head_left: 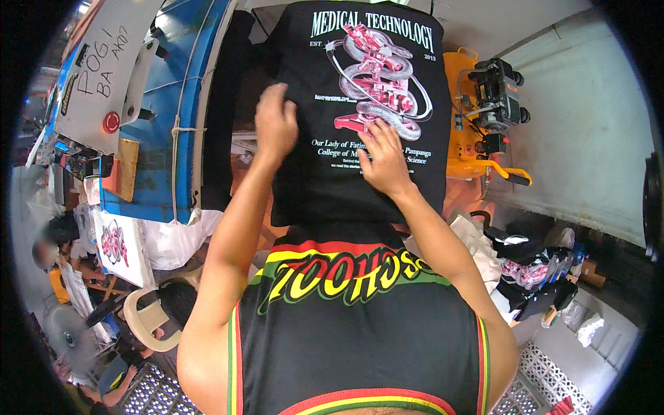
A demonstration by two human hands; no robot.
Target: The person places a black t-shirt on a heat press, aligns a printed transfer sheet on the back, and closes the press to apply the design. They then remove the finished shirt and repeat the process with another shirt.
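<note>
shirt [356, 86] beneath right hand [386, 159]

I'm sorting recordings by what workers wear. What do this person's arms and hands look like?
The left hand and right hand are bare, with no gloves or wristbands showing. The arms have no sleeves: the top is black and sleeveless, with green, red and yellow stripes edging its armholes.
</note>
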